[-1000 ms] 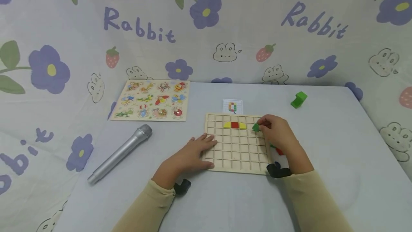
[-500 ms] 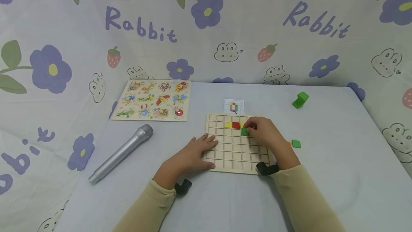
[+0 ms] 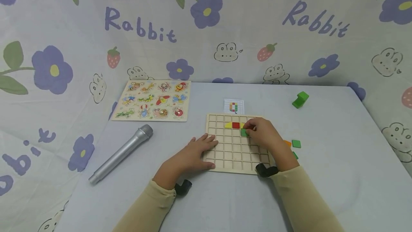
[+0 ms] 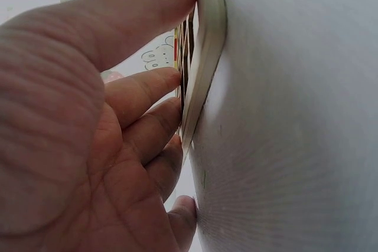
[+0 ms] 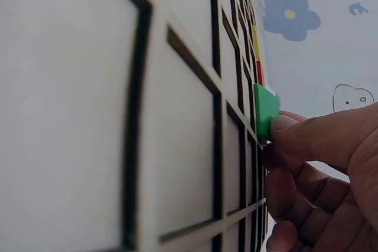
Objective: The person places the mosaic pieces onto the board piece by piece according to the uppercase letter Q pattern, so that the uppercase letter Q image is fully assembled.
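Observation:
A wooden grid board point(image 3: 225, 156) lies on the table. In its upper part a red square tile point(image 3: 236, 125) sits between a yellow tile point(image 3: 228, 125) and a second yellow one, partly hidden by fingers. My right hand point(image 3: 265, 133) pinches a green square tile point(image 3: 244, 132) over the cell just below that second yellow tile. The right wrist view shows the green tile point(image 5: 266, 110) tilted off the grid, thumb against it. With fingers spread, my left hand point(image 3: 193, 155) rests on the board's left edge; its thumb point(image 4: 142, 16) touches the rim in the left wrist view.
Behind the board lies a small pattern card point(image 3: 234, 106). An insect puzzle point(image 3: 151, 99) and a silver microphone point(image 3: 122, 153) are at left. Right of the board are a loose green tile point(image 3: 296, 144), an orange piece point(image 3: 287, 144) and, farther back, a green block point(image 3: 300, 100).
My right hand has carried the green tile leftward from the board's right side to below the right yellow tile, and lowered it slightly. My left hand has stayed put.

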A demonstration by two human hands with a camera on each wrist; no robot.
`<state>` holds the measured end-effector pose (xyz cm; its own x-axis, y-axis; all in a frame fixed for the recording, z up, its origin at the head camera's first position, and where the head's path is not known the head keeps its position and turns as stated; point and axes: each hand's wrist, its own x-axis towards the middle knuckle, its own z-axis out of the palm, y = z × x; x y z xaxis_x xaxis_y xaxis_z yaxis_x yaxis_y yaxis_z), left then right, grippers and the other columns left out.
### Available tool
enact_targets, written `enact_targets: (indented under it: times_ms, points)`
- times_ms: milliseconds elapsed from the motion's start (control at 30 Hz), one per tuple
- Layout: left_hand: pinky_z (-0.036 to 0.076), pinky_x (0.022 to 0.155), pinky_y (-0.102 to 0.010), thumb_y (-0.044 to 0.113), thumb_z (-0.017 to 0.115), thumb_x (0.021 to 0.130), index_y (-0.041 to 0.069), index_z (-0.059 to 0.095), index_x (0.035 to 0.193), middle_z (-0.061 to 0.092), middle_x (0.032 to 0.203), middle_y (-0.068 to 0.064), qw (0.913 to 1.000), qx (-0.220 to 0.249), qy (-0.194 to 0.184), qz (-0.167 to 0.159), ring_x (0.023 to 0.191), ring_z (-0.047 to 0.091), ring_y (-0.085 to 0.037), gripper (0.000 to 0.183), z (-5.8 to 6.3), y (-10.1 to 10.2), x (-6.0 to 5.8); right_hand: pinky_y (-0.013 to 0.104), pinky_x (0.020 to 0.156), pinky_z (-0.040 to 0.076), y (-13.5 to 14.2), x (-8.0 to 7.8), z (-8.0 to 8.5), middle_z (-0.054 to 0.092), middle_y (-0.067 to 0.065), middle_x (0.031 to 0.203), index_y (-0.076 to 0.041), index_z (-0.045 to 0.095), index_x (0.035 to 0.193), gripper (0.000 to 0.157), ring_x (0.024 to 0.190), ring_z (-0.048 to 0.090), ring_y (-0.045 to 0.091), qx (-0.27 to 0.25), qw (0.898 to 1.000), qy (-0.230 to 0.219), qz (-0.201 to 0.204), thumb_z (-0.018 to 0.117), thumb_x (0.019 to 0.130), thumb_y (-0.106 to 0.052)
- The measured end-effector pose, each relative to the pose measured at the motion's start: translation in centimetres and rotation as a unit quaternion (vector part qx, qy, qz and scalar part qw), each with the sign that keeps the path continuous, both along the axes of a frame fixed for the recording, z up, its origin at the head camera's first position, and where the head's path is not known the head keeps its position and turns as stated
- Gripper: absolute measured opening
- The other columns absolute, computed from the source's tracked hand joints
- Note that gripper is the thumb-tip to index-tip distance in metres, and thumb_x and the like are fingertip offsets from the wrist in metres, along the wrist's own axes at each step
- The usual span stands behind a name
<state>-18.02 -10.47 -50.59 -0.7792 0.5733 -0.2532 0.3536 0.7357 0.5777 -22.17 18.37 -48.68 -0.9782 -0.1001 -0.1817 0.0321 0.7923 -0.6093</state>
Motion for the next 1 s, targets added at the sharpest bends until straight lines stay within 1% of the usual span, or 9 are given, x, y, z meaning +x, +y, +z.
enact_targets:
  times_ms: [233,367,467,533,667,733,800,900,1000]
  points:
    - [0.005,0.141,-0.051,0.033,0.086,0.095,0.025,0.041,0.17,0.028,0.181,0.007,1.0,-0.003,0.003,-0.001,0.172,0.011,-0.018,0.088,0.0,0.3,0.0,0.047,0.096,0.056,0.4,0.4,0.0,0.07,0.013,0.114,-0.008,0.075,0.116,0.013,0.107,0.061,0.031,-0.006,1.0,0.003,-0.008,0.065,0.108,-0.011]
    - [0.006,0.141,-0.051,0.033,0.086,0.095,0.025,0.041,0.17,0.028,0.181,0.008,1.0,-0.003,0.001,-0.001,0.172,0.011,-0.018,0.088,0.1,0.4,0.1,0.045,0.092,0.056,1.8,1.0,0.5,0.07,0.013,0.117,-0.008,0.073,0.121,0.017,0.107,0.062,0.031,-0.01,1.0,0.014,-0.017,0.063,0.109,-0.015]
    - [0.006,0.141,-0.051,0.033,0.086,0.095,0.025,0.041,0.17,0.028,0.181,0.007,1.0,-0.005,-0.001,0.0,0.172,0.011,-0.019,0.088,0.1,0.4,0.1,0.041,0.085,0.057,4.0,1.5,1.0,0.07,0.016,0.121,-0.006,0.071,0.126,0.021,0.105,0.064,0.032,-0.014,0.999,0.023,-0.031,0.061,0.11,-0.016]
    - [0.006,0.141,-0.051,0.033,0.086,0.096,0.025,0.041,0.171,0.027,0.181,0.007,1.0,-0.005,-0.004,0.0,0.172,0.011,-0.019,0.088,0.1,0.4,0.1,0.038,0.081,0.058,5.8,2.0,1.3,0.068,0.018,0.124,-0.005,0.07,0.129,0.024,0.104,0.064,0.033,-0.011,0.999,0.02,-0.05,0.061,0.11,-0.017]
    - [0.006,0.141,-0.05,0.034,0.085,0.096,0.025,0.04,0.171,0.027,0.181,0.007,0.9999,-0.009,-0.006,0.003,0.172,0.01,-0.019,0.088,0.1,0.3,0.1,0.04,0.081,0.06,10.0,3.3,1.3,0.065,0.023,0.131,-0.004,0.067,0.136,0.03,0.11,0.06,0.037,0.0,0.996,0.003,-0.092,0.062,0.11,-0.02]
    - [0.006,0.141,-0.05,0.034,0.085,0.096,0.025,0.04,0.171,0.027,0.181,0.007,0.9999,-0.011,-0.007,0.005,0.172,0.01,-0.019,0.088,0.0,0.2,0.1,0.044,0.085,0.062,12.1,4.0,1.0,0.064,0.025,0.132,-0.004,0.066,0.138,0.034,0.114,0.06,0.041,0.005,0.995,-0.003,-0.104,0.063,0.11,-0.023]
    - [0.005,0.141,-0.05,0.034,0.085,0.096,0.026,0.04,0.171,0.027,0.181,0.007,0.9999,-0.013,-0.007,0.007,0.172,0.01,-0.019,0.088,0.0,0.2,0.1,0.045,0.086,0.061,13.9,4.9,0.5,0.063,0.025,0.131,-0.003,0.065,0.14,0.037,0.117,0.059,0.042,0.007,0.994,-0.012,-0.11,0.063,0.11,-0.025]
    - [0.005,0.141,-0.05,0.035,0.085,0.096,0.026,0.04,0.171,0.027,0.181,0.008,0.9999,-0.013,-0.005,0.006,0.172,0.01,-0.019,0.089,-0.2,0.1,0.1,0.038,0.083,0.059,15.9,6.1,-0.5,0.066,0.023,0.126,-0.003,0.065,0.142,0.042,0.115,0.06,0.041,0.006,0.994,-0.023,-0.108,0.066,0.109,-0.028]
    - [0.005,0.141,-0.05,0.035,0.085,0.095,0.026,0.04,0.171,0.026,0.182,0.008,0.9999,-0.011,-0.005,0.006,0.172,0.01,-0.019,0.089,-0.3,0.1,0.0,0.03,0.079,0.053,16.7,6.9,-1.4,0.067,0.019,0.12,-0.003,0.066,0.143,0.045,0.109,0.06,0.035,-0.004,0.995,-0.024,-0.101,0.071,0.107,-0.029]
